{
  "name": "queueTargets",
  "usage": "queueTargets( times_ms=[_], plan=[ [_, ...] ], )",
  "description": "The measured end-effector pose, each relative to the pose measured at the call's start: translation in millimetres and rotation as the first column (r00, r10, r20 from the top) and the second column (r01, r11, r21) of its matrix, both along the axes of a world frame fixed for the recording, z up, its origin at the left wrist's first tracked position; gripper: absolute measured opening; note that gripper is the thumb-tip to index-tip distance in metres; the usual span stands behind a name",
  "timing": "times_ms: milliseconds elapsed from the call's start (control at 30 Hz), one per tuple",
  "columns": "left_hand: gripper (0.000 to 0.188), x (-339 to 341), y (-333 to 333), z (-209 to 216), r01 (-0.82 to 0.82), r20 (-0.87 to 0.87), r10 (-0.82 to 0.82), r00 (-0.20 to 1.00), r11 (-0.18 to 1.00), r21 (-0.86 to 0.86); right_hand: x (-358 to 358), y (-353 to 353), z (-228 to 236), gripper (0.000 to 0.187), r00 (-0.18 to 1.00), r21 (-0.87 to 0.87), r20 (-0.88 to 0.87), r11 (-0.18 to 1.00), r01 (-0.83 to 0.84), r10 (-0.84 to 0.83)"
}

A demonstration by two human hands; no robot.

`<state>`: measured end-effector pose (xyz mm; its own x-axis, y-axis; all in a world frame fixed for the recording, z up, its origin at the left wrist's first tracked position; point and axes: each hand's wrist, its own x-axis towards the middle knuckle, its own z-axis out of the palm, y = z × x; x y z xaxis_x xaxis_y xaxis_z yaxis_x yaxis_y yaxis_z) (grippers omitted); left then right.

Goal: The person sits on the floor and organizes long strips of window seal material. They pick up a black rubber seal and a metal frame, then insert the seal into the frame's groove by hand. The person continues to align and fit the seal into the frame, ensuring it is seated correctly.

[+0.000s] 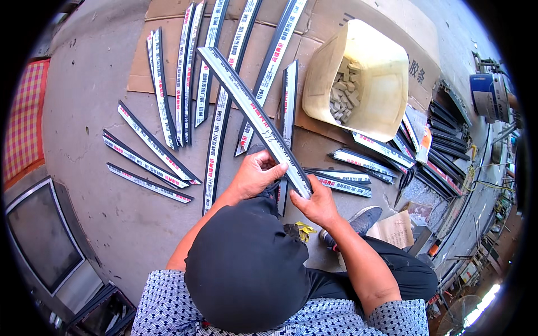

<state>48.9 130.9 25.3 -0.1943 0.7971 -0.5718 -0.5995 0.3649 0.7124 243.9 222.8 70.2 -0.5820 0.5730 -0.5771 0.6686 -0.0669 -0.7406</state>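
Note:
I hold a long black profile strip covered in white printed film, slanting from the upper left down to my hands. It has an angled far end and a handwritten mark on its film. My left hand is closed on its left edge, thumb on the film. My right hand grips its near end. Beneath and beyond it, similar strips lie fanned out on the floor and cardboard. More short strips lie just right of my right hand.
A cut-open cream plastic container holds many small grey blocks. Flattened cardboard lies under it. Piled strips are at the right, near a blue machine part. A framed dark panel stands at left.

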Motion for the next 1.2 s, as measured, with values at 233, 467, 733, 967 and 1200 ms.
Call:
queueTargets(
  times_ms=[233, 467, 733, 967, 1200],
  plan=[
    [0.024, 1, -1, -8, -0.025, -0.027, 0.026, 0.999, 1.000, 0.015, -3, 1, -6, 0.036, 1.000, 0.017, -0.019, 1.000, 0.000, 0.000],
    [0.027, 0, -2, -7, -0.030, -0.021, 0.030, 0.999, 0.999, -0.015, -5, 0, -9, 0.034, 1.000, 0.015, -0.028, 1.000, -0.008, 0.009],
    [0.027, -2, -2, -8, -0.019, -0.046, 0.016, 0.999, 0.998, -0.061, -9, 3, -6, 0.034, 0.999, -0.017, -0.033, 1.000, -0.009, 0.008],
    [0.027, -1, -8, -16, -0.029, -0.054, 0.026, 0.998, 0.998, -0.051, -7, 1, -7, 0.034, 1.000, -0.036, 0.014, 0.999, -0.023, 0.024],
    [0.028, 2, -23, -20, -0.045, -0.029, 0.043, 0.999, 0.996, -0.083, -3, -16, -13, 0.038, 0.999, -0.111, 0.038, 0.993, -0.027, 0.032]
  ],
)
